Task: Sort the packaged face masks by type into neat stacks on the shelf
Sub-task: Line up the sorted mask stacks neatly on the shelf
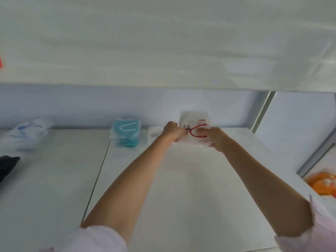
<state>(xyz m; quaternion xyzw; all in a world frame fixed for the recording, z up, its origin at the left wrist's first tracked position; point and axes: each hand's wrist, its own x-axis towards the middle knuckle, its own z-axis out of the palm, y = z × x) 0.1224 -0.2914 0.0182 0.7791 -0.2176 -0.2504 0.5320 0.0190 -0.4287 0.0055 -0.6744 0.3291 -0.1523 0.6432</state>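
Note:
Both my hands reach to the back of the white shelf [181, 179]. My left hand [171, 130] and my right hand [215, 136] grip the two sides of a clear packaged mask with red ear loops [195, 124], which sits at the back wall. A stack of teal packaged masks [126, 133] stands to the left of it. A flat pale package with a purplish print [154, 133] lies between the two, partly hidden by my left hand. Far left lies a loose heap of white-and-blue packaged masks [27, 132]. The frame is blurred.
An upper shelf board [163, 51] overhangs the whole space. A dark object [7, 166] lies at the left edge. An orange package [321, 184] shows at the right beyond a metal upright [263, 111]. A seam [98, 175] divides the shelf surface.

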